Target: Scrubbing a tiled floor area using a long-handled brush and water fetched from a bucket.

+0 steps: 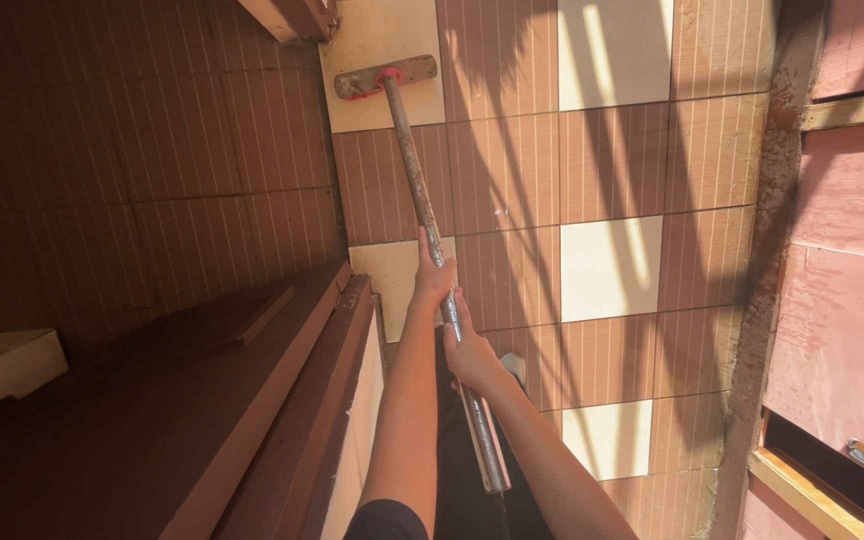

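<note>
Left hand (433, 277) and right hand (470, 350), both closed around a long, worn metal handle (422, 195), left above right. The shaft runs toward 11 o'clock to a flat rectangular scrubber head (385, 77) with a red collar, resting on a pale floor tile. Ribbed brown and cream square tiles (602, 170) surround it; a dark wooden door frame (282, 400) lies at 8 o'clock, a pink wall (852, 250) at 3 o'clock.

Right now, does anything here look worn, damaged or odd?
Yes. The long handle both hands grip looks rusty and stained, and the mop head on the tiled floor looks grimy. The wall base at right is crusted.
</note>
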